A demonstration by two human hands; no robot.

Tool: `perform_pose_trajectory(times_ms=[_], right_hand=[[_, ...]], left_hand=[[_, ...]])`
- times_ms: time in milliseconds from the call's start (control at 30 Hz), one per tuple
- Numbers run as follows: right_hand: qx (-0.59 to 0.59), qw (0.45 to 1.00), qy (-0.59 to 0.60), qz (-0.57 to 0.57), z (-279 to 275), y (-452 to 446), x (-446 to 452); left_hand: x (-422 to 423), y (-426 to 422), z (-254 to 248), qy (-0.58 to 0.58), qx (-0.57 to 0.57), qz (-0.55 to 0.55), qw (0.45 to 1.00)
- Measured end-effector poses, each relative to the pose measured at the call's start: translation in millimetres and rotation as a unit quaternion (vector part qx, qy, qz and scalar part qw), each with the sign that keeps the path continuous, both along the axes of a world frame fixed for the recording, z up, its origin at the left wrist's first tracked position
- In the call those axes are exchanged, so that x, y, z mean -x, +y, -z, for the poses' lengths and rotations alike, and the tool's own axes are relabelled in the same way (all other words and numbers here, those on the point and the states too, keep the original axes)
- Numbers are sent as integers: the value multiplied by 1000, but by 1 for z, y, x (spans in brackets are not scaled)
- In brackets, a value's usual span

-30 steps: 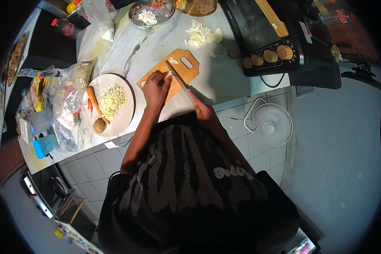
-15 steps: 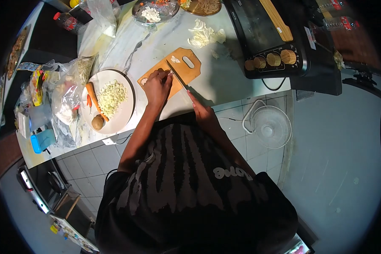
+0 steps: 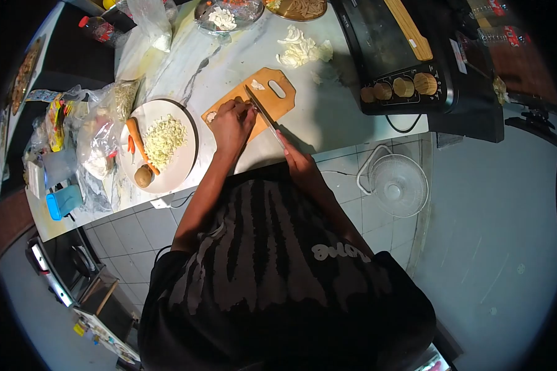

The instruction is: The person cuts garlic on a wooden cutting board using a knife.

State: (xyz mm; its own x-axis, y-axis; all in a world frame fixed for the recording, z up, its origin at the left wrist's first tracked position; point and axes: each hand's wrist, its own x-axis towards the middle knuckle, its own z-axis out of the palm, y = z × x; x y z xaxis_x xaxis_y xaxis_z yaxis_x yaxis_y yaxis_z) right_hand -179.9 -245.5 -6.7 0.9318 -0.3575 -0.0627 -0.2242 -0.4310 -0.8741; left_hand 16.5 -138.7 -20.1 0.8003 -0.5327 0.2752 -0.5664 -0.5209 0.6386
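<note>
We see the right hand (image 3: pixel 299 162) closed round the handle of the knife (image 3: pixel 266 114), its blade slanting away over the board (image 3: pixel 267 76), with the tip pointing toward the far edge. We take that low grip as a way to leave the blade's length free above the wood.

The left hand (image 3: pixel 234 122) is bunched over the board, its fingertips gathered on a small piece (image 3: pixel 252 106) just beside the blade; the fingers hide most of it. The bent fingers, we judge, pin the piece and keep the tips tucked in. We find other pale bits (image 3: pixel 257 85) on the board, clear of the edge.

To the left, the plate (image 3: pixel 178 175) holds a chopped heap (image 3: pixel 165 141) beside a carrot (image 3: pixel 135 137), presumably within easy reach. Loose leaves (image 3: pixel 303 49) lie well beyond the board, which we think leaves the cutting space uncluttered.
</note>
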Motion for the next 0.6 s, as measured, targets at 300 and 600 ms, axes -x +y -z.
perform_pose_trajectory(times_ms=[300,600], right_hand=[[-3,1000,-16,10,-6,-8,-5],[-80,995,50,-12,-13,-14,-8]], left_hand=[[-1,-4,-5,48,-12,-31,998],[-5,-2,-11,196,52,-51,978]])
